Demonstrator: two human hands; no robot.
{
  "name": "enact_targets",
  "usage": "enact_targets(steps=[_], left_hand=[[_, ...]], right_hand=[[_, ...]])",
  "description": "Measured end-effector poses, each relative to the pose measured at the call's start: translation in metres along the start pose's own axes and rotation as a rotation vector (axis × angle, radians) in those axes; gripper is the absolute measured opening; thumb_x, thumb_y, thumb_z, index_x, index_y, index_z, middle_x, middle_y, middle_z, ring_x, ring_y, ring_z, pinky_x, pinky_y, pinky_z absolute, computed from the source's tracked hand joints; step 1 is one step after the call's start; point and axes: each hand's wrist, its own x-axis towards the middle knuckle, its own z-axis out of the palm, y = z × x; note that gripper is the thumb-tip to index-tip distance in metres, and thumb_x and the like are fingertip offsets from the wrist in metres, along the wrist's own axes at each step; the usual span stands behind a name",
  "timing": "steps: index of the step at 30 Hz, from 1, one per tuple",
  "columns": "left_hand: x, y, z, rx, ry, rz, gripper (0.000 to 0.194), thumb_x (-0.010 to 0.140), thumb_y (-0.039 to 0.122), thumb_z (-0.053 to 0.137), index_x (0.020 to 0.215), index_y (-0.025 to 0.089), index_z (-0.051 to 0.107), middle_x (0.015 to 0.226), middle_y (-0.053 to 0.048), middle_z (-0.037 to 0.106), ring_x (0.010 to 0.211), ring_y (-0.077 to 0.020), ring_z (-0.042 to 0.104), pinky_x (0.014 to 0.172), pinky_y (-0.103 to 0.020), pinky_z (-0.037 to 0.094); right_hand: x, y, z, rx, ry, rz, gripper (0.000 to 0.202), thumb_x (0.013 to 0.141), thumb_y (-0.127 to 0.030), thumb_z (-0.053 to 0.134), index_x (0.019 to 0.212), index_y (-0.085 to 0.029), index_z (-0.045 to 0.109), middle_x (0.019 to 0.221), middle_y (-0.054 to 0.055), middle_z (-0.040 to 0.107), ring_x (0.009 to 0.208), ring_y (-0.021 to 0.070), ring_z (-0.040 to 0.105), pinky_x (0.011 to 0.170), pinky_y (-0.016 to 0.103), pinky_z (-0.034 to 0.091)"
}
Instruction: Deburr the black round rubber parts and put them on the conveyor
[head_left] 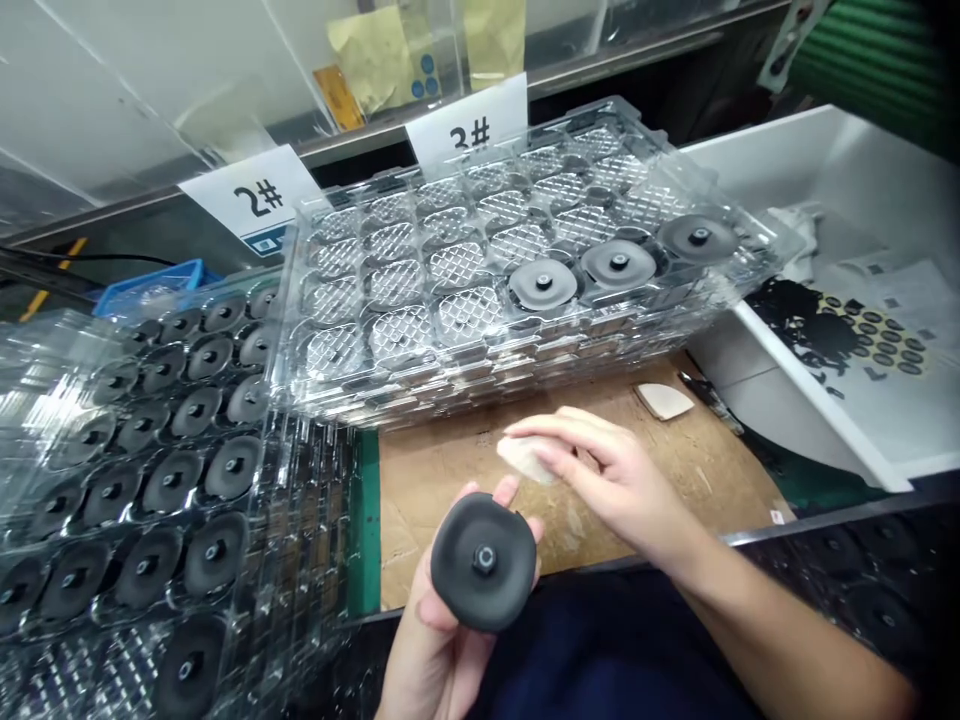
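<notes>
A round black part (pixel 484 590) with a small metal-tipped hub at its middle rests in my left hand (pixel 442 650), its dished face turned up. My fingers wrap around its rim from below. Just above and to the right, my right hand (pixel 600 470) pinches a thin cream-coloured piece (pixel 529 457) between thumb and fingers, apart from the black part. Both hands are over a worn brown board (pixel 427 500). A similar cream wedge-shaped piece (pixel 664 401) lies on the board's right side.
Stacked clear trays (pixel 465 350) stand behind the board, the top one holding three black parts. More clear trays (pixel 292 500) with many black parts are at left. A white bin (pixel 817 400) at right holds scraps and sheets. A pen-like tool (pixel 709 398) lies beside it.
</notes>
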Motion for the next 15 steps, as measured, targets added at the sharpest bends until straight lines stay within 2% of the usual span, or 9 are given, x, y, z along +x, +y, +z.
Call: enact_targets(steps=[2, 4, 7, 10, 12, 13, 15], left_hand=[[0.001, 0.0, 0.0, -0.028, -0.016, -0.029, 0.066, 0.065, 0.045, 0.067, 0.126, 0.041, 0.044, 0.139, -0.003, 0.044, 0.123, -0.0323, 0.042, 0.1, -0.045, 0.038], [0.004, 0.0, 0.001, -0.049, -0.031, -0.023, 0.065, 0.066, 0.044, 0.067, 0.126, 0.04, 0.044, 0.139, -0.004, 0.044, 0.123, -0.0325, 0.042, 0.1, -0.046, 0.037], [0.007, 0.001, 0.004, -0.034, -0.065, -0.025, 0.066, 0.063, 0.043, 0.069, 0.125, 0.037, 0.047, 0.139, -0.006, 0.044, 0.123, -0.0332, 0.043, 0.1, -0.046, 0.037], [0.008, 0.004, 0.009, 0.026, -0.095, -0.059, 0.065, 0.062, 0.044, 0.069, 0.124, 0.035, 0.05, 0.137, -0.008, 0.046, 0.122, -0.0337, 0.043, 0.1, -0.045, 0.038], [0.007, 0.003, 0.011, 0.046, -0.102, -0.078, 0.068, 0.06, 0.044, 0.071, 0.123, 0.034, 0.05, 0.134, -0.009, 0.049, 0.121, -0.0341, 0.044, 0.099, -0.045, 0.038], [0.007, 0.001, 0.011, 0.048, -0.103, -0.081, 0.069, 0.058, 0.044, 0.072, 0.123, 0.033, 0.051, 0.132, -0.008, 0.052, 0.119, -0.0339, 0.046, 0.099, -0.046, 0.039], [0.005, -0.003, 0.011, 0.045, -0.083, -0.073, 0.063, 0.06, 0.041, 0.073, 0.12, 0.031, 0.054, 0.125, -0.007, 0.058, 0.117, -0.0314, 0.05, 0.099, -0.044, 0.039]], right_hand=[[-0.013, 0.019, 0.004, 0.064, 0.034, 0.188, 0.022, 0.089, -0.028, 0.047, 0.105, -0.021, 0.062, 0.104, 0.005, 0.064, 0.096, 0.0168, 0.058, 0.082, 0.029, 0.046], [-0.03, 0.037, 0.009, 0.118, -0.033, 0.299, 0.024, 0.089, -0.031, 0.048, 0.105, -0.021, 0.062, 0.108, 0.005, 0.065, 0.099, 0.0181, 0.059, 0.084, 0.031, 0.047], [-0.047, 0.054, 0.011, 0.089, -0.097, 0.374, 0.025, 0.087, -0.03, 0.048, 0.104, -0.02, 0.063, 0.104, 0.006, 0.067, 0.095, 0.0204, 0.062, 0.083, 0.036, 0.049], [-0.047, 0.048, 0.001, 0.034, -0.025, 0.39, 0.026, 0.087, -0.031, 0.048, 0.104, -0.019, 0.062, 0.103, 0.007, 0.066, 0.094, 0.0219, 0.061, 0.082, 0.039, 0.047], [-0.04, 0.027, -0.007, 0.024, 0.057, 0.334, 0.024, 0.088, -0.03, 0.046, 0.104, -0.02, 0.061, 0.105, 0.006, 0.064, 0.094, 0.0201, 0.059, 0.08, 0.033, 0.047], [-0.036, 0.014, -0.01, 0.019, 0.092, 0.26, 0.022, 0.089, -0.028, 0.046, 0.105, -0.022, 0.06, 0.105, 0.004, 0.064, 0.094, 0.0185, 0.059, 0.08, 0.031, 0.046], [-0.028, -0.012, -0.01, -0.024, 0.076, -0.024, 0.022, 0.089, -0.024, 0.047, 0.108, -0.026, 0.058, 0.1, 0.001, 0.065, 0.088, 0.0156, 0.058, 0.077, 0.027, 0.043]])
